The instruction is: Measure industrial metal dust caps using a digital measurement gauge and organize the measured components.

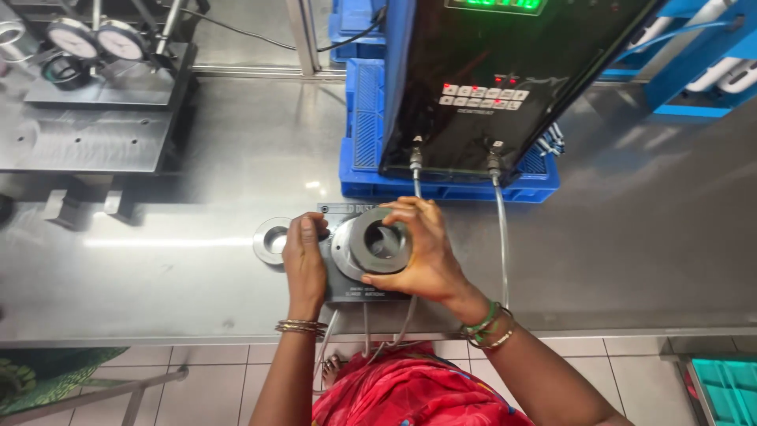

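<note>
My right hand point(426, 256) grips a dark grey metal ring point(381, 241) by its rim and holds it over a round grey fixture on a small grey base block point(352, 285) at the table's front edge. My left hand point(303, 256) rests on the left side of that block, fingers curled over its top corner. A second, lighter metal ring point(272, 239) lies flat on the table just left of my left hand. Thin cables run from the block down over the table edge.
A black control box point(489, 79) with lit buttons and a green display stands behind on a blue plastic crate point(363, 134); two hoses drop from it. Dial gauges point(98, 39) on a metal stand sit at the far left. The steel table point(631, 237) extends right.
</note>
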